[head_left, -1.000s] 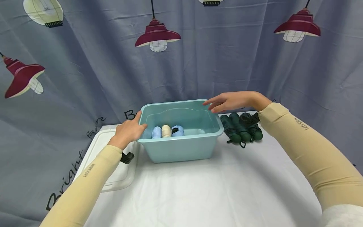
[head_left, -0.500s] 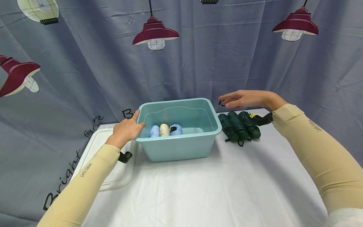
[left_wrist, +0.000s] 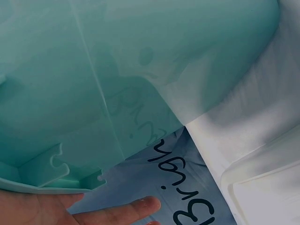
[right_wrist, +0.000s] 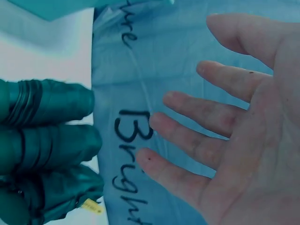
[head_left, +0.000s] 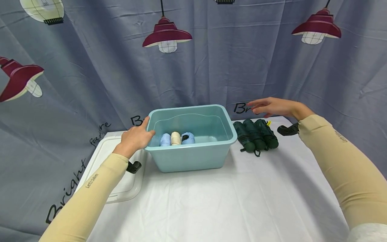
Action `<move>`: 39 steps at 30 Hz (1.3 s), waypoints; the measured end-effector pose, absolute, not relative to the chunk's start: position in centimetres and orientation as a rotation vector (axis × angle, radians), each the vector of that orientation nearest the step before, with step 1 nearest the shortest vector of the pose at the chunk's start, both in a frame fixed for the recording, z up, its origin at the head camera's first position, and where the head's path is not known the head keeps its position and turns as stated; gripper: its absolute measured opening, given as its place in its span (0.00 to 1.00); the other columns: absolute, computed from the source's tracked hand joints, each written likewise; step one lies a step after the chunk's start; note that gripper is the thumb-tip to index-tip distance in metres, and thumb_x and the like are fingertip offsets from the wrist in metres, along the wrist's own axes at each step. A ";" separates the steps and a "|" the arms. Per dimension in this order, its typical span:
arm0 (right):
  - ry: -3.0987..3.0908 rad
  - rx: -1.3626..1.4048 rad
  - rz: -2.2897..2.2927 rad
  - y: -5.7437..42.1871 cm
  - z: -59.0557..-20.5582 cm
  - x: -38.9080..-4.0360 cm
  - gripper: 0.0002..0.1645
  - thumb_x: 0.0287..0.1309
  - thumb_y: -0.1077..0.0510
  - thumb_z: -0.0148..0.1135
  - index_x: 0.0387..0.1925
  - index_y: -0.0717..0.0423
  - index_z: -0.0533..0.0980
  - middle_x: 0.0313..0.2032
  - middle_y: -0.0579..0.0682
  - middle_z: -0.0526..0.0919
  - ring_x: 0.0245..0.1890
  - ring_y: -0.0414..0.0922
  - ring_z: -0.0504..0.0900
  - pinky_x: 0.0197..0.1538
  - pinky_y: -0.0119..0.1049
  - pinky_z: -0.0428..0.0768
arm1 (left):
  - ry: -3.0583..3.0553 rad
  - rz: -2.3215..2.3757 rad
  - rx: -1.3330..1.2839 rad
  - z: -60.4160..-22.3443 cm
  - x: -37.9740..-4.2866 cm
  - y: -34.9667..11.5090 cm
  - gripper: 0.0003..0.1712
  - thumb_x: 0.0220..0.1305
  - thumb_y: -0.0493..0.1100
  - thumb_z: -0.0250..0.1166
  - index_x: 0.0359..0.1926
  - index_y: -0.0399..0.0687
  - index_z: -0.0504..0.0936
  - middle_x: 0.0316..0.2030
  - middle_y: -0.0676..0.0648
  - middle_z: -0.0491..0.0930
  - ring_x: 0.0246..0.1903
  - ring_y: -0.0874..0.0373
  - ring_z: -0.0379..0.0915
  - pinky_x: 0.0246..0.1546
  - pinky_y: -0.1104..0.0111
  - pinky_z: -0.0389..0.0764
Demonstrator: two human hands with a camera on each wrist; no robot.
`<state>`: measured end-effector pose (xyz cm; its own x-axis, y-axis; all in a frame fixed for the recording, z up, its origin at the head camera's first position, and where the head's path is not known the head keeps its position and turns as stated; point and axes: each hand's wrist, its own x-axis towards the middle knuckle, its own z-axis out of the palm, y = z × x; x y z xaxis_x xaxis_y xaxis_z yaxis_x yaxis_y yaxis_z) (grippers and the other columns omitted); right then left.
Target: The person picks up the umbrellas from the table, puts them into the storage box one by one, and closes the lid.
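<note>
In the head view, my left hand (head_left: 135, 137) holds the left rim of a light teal plastic storage bin (head_left: 190, 158), thumb over the rim and the other fingers outside it. In the left wrist view, one of these fingers (left_wrist: 122, 213) stretches straight past the rim. Inside the bin sit two light blue bundles (head_left: 165, 140) and a cream one (head_left: 176, 138) between them. My right hand (head_left: 276, 106) is raised behind three dark green folded umbrellas (head_left: 255, 136), touching nothing. The right wrist view shows its fingers (right_wrist: 201, 112) spread and relaxed, beside the umbrellas.
A white plastic lid (head_left: 130, 185) lies left of the bin, partly under my left arm. White cloth covers the table (head_left: 217, 205). A grey-blue curtain (head_left: 211, 74) printed with red lamps hangs right behind. One umbrella carries a yellow tag (right_wrist: 91, 205).
My right hand has moved from above the bin's right rim to the right, past the green umbrellas. The left hand stays at the rim. The whole view has shifted slightly.
</note>
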<state>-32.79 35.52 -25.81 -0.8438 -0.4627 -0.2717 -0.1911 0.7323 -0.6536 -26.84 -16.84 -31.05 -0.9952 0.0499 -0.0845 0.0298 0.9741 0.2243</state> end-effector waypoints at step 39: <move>2.625 -0.148 -1.071 40.8 -34.5 -34.2 0.39 0.77 0.50 0.49 0.78 0.63 0.49 0.71 0.74 0.59 0.69 0.69 0.62 0.63 0.66 0.69 | 3.012 0.368 0.064 -31.2 -26.8 -17.0 0.46 0.73 0.63 0.42 0.82 0.58 0.33 0.62 0.31 0.75 0.51 0.39 0.78 0.34 0.53 0.72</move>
<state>-34.19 40.79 -34.49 -0.9491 -0.2070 -0.2372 0.0180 0.7165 -0.6974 -26.77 -17.04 -31.19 -0.9935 0.0545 -0.1002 0.0288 0.9698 0.2423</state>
